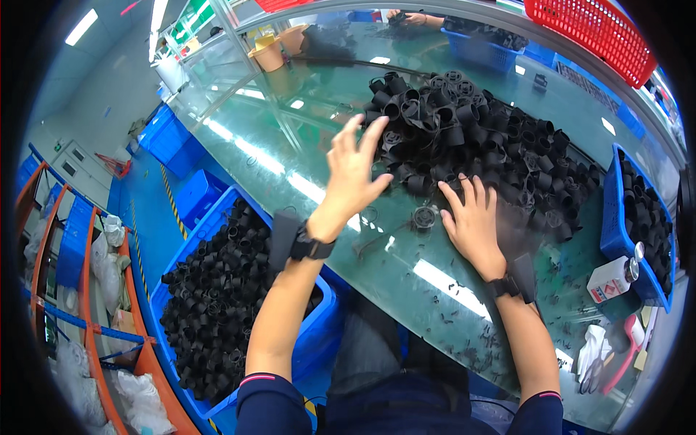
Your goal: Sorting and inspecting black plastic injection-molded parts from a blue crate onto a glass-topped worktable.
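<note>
A large heap of black rubber-like cylindrical parts (471, 123) covers the far middle and right of a glossy green tabletop (377, 264). My left hand (351, 165) is raised with fingers spread at the heap's left edge and holds nothing. At the heap's near edge, my right hand (473, 225) has its fingers stretched out, the tips by the nearest parts; nothing shows in its grasp. A single round black part (423, 217) lies apart, just left of my right hand. Dark bands are strapped round both wrists.
A big blue bin (322, 304) full of similar parts stands at lower left. On the right are a blue basket (612, 206) of parts, a white bottle (611, 280) and a pink-handled brush (629, 348). Black scraps litter the near tabletop. Another person's hand (415, 18) works across the table.
</note>
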A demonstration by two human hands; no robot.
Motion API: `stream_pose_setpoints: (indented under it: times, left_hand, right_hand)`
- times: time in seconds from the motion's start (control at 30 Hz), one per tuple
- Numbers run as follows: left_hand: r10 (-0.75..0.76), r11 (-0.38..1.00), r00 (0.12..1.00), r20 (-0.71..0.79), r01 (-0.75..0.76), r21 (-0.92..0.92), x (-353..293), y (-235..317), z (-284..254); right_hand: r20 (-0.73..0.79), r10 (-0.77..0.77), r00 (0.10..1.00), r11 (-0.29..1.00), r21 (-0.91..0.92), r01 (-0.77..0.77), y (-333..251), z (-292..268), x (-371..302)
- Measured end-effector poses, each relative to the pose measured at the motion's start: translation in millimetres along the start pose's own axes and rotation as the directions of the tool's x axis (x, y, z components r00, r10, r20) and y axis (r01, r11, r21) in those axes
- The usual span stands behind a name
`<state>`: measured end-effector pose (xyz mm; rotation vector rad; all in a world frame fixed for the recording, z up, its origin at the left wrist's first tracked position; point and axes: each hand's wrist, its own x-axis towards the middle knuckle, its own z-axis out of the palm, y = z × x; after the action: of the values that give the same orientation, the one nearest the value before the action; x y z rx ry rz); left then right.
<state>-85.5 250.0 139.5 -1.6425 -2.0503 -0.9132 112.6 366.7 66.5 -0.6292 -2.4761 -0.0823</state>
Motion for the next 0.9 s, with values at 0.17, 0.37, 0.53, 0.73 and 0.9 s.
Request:
stream_pose_setpoints:
  times: [0.17,0.37,0.53,0.73,0.9]
  left_hand:
    - [-0.222,0.972,0.970,-0.102,0.229,0.057,-92.7,-53.5,-66.7]
    - [-0.885,0.387,0.444,0.141,0.869,-0.309,-236.9,-92.9,-161.5]
    - [-0.936,0.200,0.219,0.275,0.975,-0.095,-301.6,-93.5,-174.9]
    - [-0.944,0.061,0.037,0.328,0.996,0.062,-325.6,-148.7,-149.6]
    - [-0.930,0.156,0.155,0.334,0.987,-0.023,-332.7,-176.3,-122.7]
  right_hand:
    - [-0.009,-0.021,1.000,0.999,-0.031,0.020,3.7,1.5,1.2]
    - [-0.095,-0.045,0.994,0.996,0.071,0.052,3.5,-4.6,4.1]
    - [-0.313,-0.064,0.947,0.997,0.008,0.070,-27.8,-27.7,23.5]
    - [-0.056,-0.154,0.986,0.642,0.753,0.143,-194.9,-19.9,81.4]
    - [0.193,-0.527,0.828,0.481,0.871,0.103,-321.6,91.4,52.6]
